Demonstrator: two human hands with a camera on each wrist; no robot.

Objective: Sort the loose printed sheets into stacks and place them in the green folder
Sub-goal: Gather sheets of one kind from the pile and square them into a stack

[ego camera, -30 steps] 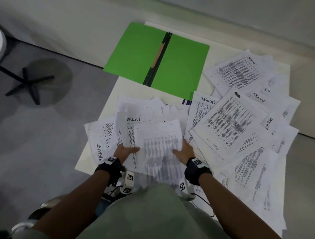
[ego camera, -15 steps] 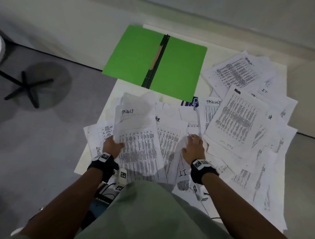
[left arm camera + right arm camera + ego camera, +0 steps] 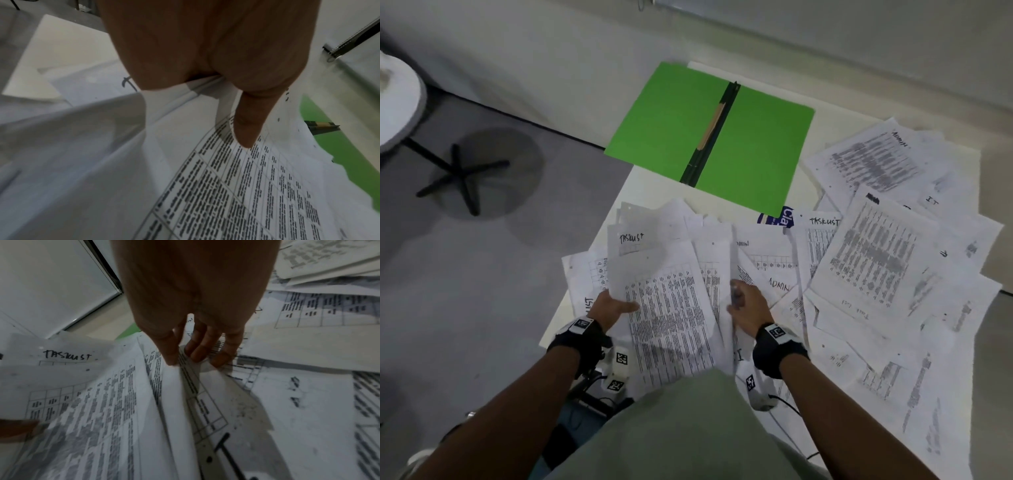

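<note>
A green folder (image 3: 709,137) lies open at the far edge of the white table (image 3: 650,185), a dark spine strip down its middle. Loose printed sheets (image 3: 876,260) cover most of the table, some marked TASKLIST, ADMIN or IT. My left hand (image 3: 613,306) grips the left edge of a lifted printed sheet (image 3: 667,308), thumb on top (image 3: 244,123). My right hand (image 3: 744,303) pinches the edge of a second sheet (image 3: 191,386) standing up between thumb and fingers (image 3: 197,350). The folder shows as a green strip in the left wrist view (image 3: 339,146).
A pale round table with a black cross-shaped base (image 3: 458,171) stands on the grey floor at left. A pale wall runs along behind the table. A blue-and-white printed item (image 3: 777,217) pokes out under the folder's near corner.
Both hands have lifted sheets off the pile. The left hand now holds a table-printed sheet higher and closer to me; the right hand has turned and pinches a sheet's edge upright.
</note>
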